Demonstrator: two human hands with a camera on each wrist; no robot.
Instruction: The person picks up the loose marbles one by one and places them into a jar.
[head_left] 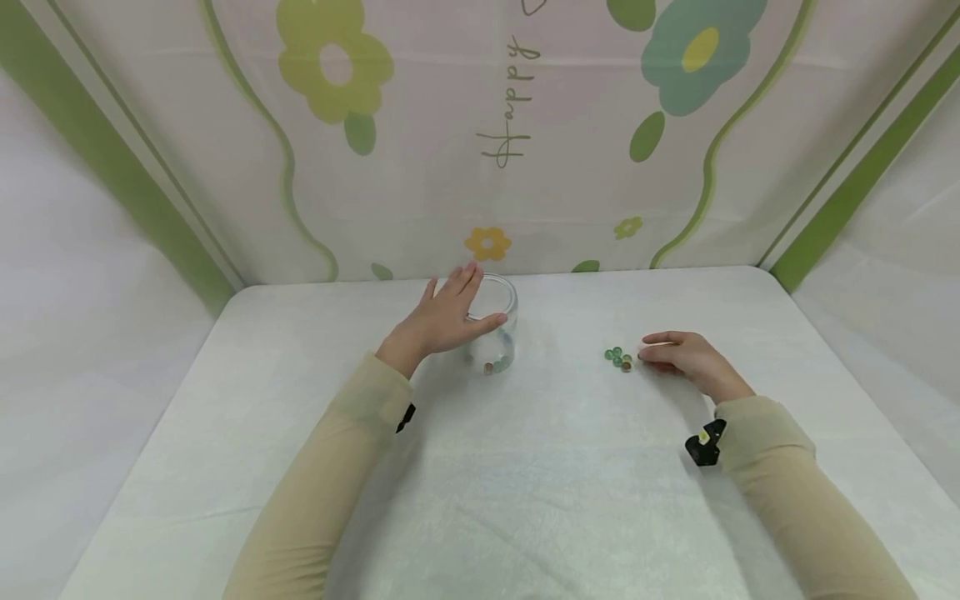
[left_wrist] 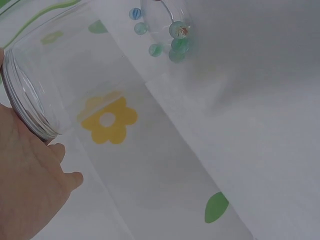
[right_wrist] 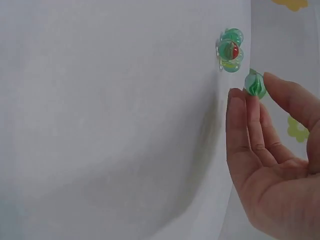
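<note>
A clear glass jar [head_left: 504, 333] stands near the back of the table, with several marbles [left_wrist: 179, 45] inside, green, blue and one with orange. My left hand [head_left: 446, 317] rests against the jar's rim, fingers straight towards the back and thumb stretched across the front. In the left wrist view that hand lies beside the jar's mouth. To the right, my right hand [head_left: 690, 360] pinches a green swirled marble [right_wrist: 255, 85] between thumb and fingertips. Just left of these fingertips a small cluster of marbles [head_left: 617, 360] lies on the table, mostly green, one with red.
The table [head_left: 480, 500] has a white cloth. A curtain [head_left: 420, 167] with flowers and lettering rises right behind its back edge, close to the jar. White side curtains [head_left: 82, 250] with green bands hang at left and right.
</note>
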